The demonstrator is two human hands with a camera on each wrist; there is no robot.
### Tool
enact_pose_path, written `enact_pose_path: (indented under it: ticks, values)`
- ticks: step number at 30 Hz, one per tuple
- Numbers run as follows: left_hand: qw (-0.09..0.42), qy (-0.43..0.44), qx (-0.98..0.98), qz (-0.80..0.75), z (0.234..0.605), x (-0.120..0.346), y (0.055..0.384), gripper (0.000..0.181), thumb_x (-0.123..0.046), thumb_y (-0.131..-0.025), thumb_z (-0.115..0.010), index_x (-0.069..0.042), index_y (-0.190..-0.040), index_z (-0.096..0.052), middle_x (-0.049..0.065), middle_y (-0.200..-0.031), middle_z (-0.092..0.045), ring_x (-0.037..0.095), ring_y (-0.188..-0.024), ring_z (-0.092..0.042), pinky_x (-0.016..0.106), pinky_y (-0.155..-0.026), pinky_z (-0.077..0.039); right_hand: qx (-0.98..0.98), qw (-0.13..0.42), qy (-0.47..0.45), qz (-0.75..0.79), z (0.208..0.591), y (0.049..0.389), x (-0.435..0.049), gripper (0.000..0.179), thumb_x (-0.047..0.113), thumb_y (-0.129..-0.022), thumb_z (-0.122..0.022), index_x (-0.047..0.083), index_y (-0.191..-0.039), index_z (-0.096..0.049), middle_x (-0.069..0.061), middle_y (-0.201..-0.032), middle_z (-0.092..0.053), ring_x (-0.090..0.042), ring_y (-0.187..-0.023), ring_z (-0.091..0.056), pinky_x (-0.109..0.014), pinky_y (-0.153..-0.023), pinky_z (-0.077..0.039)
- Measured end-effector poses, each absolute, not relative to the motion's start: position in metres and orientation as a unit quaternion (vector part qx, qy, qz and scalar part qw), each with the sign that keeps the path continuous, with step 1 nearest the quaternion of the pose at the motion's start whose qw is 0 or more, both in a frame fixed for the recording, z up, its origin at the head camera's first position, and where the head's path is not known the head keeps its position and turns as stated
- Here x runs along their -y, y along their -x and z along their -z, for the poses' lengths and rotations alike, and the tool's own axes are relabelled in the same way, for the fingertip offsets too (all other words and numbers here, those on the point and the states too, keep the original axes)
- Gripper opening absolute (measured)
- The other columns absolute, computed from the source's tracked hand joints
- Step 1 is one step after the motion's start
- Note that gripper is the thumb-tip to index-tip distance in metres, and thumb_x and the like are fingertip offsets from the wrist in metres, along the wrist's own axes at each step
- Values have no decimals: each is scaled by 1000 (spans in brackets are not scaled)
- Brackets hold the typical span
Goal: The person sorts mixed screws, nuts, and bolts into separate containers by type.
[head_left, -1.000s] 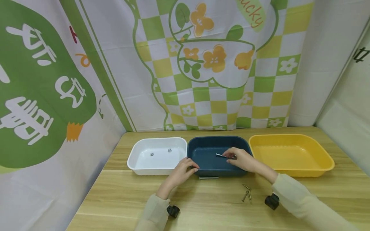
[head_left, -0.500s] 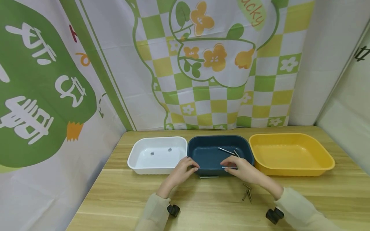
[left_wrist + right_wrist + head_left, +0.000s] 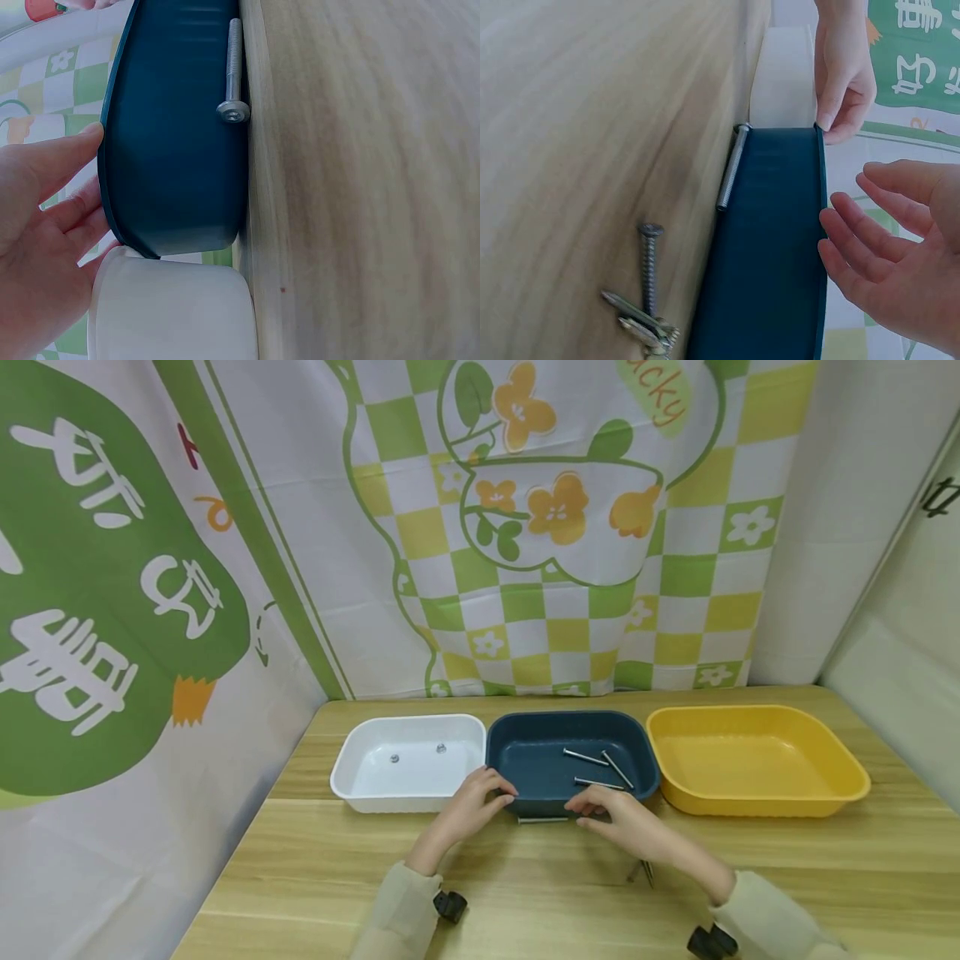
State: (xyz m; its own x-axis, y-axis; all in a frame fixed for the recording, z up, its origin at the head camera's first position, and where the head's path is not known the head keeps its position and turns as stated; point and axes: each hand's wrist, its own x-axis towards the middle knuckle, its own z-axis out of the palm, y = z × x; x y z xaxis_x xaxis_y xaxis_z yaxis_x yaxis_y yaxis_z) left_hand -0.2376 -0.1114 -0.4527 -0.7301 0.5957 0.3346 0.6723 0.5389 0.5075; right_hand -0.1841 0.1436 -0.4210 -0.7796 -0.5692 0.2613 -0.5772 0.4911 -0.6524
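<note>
Head view: the blue tray (image 3: 528, 764) is pinched at its rim by the left hand (image 3: 472, 803); nothing is held by the right hand (image 3: 617, 817), its fingers parted near that rim. Just in front of the tray, the silver bolt (image 3: 234, 67) is laid on the worktop (image 3: 517, 893); stiff and fairly light, it would probably best be pinched mid-shank

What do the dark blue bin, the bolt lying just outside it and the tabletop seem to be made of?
Dark blue bin: probably moulded plastic, satin finish; thin lip, rounded corners, soft sheen.
Bolt: metal, likely steel, silvery; glints on its head and threads.
Tabletop: wood or wood-look laminate, I can't tell which; pale grain streaks, smooth low-gloss surface.
</note>
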Motion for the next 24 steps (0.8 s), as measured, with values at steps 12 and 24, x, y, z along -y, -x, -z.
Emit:
enact_pose_path:
  ticks: [12, 24]
  values:
    - [61, 365, 872, 320, 452, 112, 237, 11, -15, -86, -57, -9, -90, -65, -1, -87, -58, 13, -81, -50, 27, -75, -39, 874, -42, -339, -346, 432, 183, -137, 28, 5, -84, -57, -2, -111, -57, -11, -110, -60, -27, -103, -53, -39, -84, -43]
    - [59, 362, 874, 320, 453, 112, 237, 11, -15, -86, -57, -10, -91, -65, -1, -87, -58, 13, -81, -48, 26, -74, -39, 879, -104, -332, -325, 439, 191, -128, 34, 8, -85, -56, -1, -117, -54, -15, -118, -55, -30, -109, -49, -43, -87, -41]
